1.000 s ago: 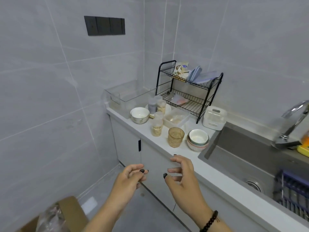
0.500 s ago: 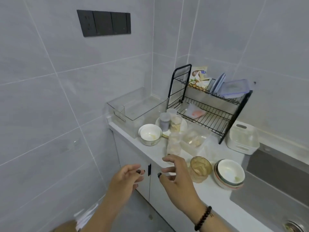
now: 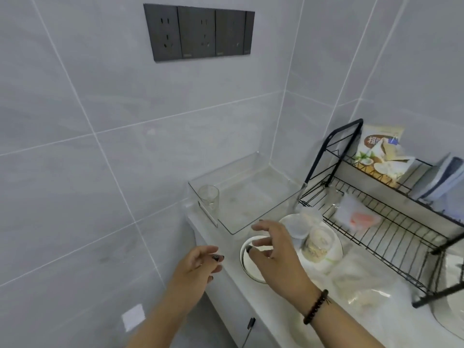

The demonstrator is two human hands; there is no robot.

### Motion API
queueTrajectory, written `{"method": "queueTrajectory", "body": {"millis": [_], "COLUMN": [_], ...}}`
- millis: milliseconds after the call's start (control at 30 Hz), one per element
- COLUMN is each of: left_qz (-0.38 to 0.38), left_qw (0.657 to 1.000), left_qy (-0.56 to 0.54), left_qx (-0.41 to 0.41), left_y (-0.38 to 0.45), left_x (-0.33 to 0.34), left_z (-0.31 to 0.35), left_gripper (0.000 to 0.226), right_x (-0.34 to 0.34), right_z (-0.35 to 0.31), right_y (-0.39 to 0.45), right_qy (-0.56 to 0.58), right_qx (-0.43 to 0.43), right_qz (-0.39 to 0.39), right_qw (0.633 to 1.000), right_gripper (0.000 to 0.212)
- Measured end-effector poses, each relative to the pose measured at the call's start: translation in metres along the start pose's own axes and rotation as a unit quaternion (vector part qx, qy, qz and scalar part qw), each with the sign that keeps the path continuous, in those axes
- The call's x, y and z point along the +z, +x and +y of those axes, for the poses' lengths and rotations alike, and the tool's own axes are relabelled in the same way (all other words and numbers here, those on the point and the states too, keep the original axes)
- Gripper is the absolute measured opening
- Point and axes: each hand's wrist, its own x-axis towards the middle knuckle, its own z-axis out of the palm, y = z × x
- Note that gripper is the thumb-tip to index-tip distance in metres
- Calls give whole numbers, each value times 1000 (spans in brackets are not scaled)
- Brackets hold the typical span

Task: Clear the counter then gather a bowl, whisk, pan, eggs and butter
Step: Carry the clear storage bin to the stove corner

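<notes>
- the view has swung left and closer since a second ago: sink and faucet are gone from frame, and the counter (image 3: pixel 253 305) corner fills the lower right, still cluttered, so clearing has barely begun.
- clear plastic bin (image 3: pixel 251 197) in the corner holds a glass; black dish rack (image 3: pixel 376 222) is cut off at right.
- white bowl (image 3: pixel 247 262), the task's thing, sits at the counter edge, largely hidden behind the right hand (image 3: pixel 273 249).
- that hand has advanced over it, fingers spread wide, holding nothing; contact cannot be told.
- left hand (image 3: pixel 198 264) hovers loosely curled, empty.
- jars on the plate are blurred.
</notes>
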Motion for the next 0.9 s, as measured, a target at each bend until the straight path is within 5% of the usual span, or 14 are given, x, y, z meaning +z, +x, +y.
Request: {"method": "queueTrajectory", "body": {"millis": [333, 533, 667, 900], "left_qz": [-24, -68, -95, -112], "left_qw": [999, 997, 993, 990], "left_qy": [14, 45, 66, 87], "left_qx": [15, 8, -10, 7], "left_y": [133, 197, 219, 244], "left_x": [-35, -56, -69, -88], "left_z": [54, 62, 63, 58], "left_gripper": [19, 15, 37, 24], "right_x": [52, 93, 119, 146], "right_z": [12, 26, 45, 68], "right_y": [129, 204, 232, 245], "right_qy": [-40, -135, -174, -144], "right_qx": [76, 99, 118, 179], "right_qz": [5, -53, -120, -138], "right_qw": [996, 984, 970, 963], "right_gripper": [33, 53, 78, 94]}}
